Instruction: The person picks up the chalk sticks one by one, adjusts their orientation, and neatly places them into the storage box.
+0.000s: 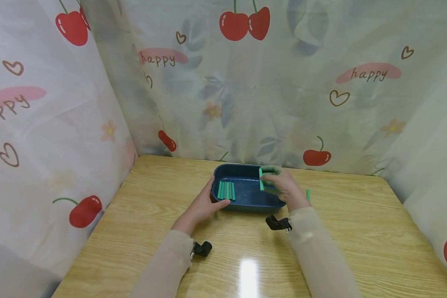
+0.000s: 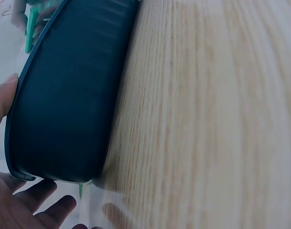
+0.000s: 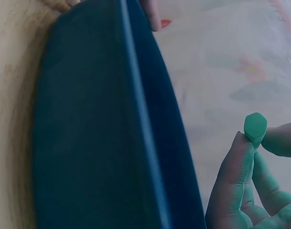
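A dark blue oblong tub (image 1: 253, 208) stands on the wooden table. Inside it, at the left end, several green sticks (image 1: 226, 191) lie side by side in a row. My left hand (image 1: 201, 207) holds the tub by its left end, thumb at the near rim and fingers round the end wall. Over the tub's right part, my right hand (image 1: 284, 186) pinches one green stick (image 1: 261, 180) between thumb and fingertips. The right wrist view shows the blunt, angular end of this stick (image 3: 255, 128). Its lower end hangs within the tub's outline in the head view.
Another green stick (image 1: 308, 195) lies on the table (image 1: 357, 231) right of the tub, partly hidden by my right wrist. A patterned curtain (image 1: 246, 103) hangs behind the table and along its sides. Black cameras (image 1: 277, 223) are strapped to both wrists.
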The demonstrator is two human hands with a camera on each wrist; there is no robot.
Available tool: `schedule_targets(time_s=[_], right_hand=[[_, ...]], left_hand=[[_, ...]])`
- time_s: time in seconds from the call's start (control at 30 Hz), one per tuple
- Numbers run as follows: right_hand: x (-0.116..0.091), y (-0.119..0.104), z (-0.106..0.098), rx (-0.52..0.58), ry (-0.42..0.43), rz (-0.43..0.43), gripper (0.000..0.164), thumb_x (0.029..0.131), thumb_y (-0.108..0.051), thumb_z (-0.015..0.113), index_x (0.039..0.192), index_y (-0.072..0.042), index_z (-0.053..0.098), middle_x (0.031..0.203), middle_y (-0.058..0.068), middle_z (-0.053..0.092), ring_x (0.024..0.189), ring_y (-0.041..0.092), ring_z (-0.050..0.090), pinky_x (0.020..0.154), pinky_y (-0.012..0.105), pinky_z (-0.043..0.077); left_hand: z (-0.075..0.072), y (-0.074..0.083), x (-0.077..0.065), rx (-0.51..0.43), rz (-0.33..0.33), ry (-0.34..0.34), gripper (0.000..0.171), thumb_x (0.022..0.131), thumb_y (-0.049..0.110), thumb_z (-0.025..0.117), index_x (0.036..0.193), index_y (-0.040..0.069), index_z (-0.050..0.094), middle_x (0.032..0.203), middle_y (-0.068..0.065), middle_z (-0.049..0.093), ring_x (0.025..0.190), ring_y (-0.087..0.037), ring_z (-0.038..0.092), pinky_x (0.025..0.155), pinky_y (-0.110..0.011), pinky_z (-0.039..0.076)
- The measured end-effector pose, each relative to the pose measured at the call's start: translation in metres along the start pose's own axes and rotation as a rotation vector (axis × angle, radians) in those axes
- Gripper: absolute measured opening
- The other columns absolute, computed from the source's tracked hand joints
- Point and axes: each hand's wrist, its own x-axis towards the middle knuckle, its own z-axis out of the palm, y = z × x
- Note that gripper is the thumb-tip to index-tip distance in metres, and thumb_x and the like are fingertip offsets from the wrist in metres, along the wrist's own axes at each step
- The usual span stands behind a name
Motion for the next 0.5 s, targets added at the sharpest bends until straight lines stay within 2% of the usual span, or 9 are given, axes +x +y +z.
schedule_targets(time_s=[0.27, 0.5], right_hand=[[0.011, 0.010, 0.014, 0.020, -0.002, -0.007, 0.047, 0.091, 0.000, 0.064, 0.137, 0.004, 0.053, 0.104, 0.008, 0.058, 0.080, 0.014, 0.062, 0.067, 0.029, 0.058], [0.017, 0.018, 0.023, -0.009, 0.022, 0.004, 0.046, 0.091, -0.001, 0.065, 0.136, 0.001, 0.056, 0.110, 0.011, 0.060, 0.083, 0.015, 0.062, 0.069, 0.030, 0.058]], left_hand=[[0.000, 0.000, 0.000, 0.002, 0.008, 0.003, 0.107, 0.086, 0.049, 0.077, 0.163, 0.023, 0.008, 0.166, -0.008, 0.019, 0.150, -0.031, 0.023, 0.118, -0.055, 0.023], [0.000, 0.002, -0.001, 0.003, -0.015, 0.002, 0.106, 0.087, 0.048, 0.076, 0.163, 0.026, 0.007, 0.166, -0.006, 0.018, 0.150, -0.029, 0.021, 0.119, -0.054, 0.022]])
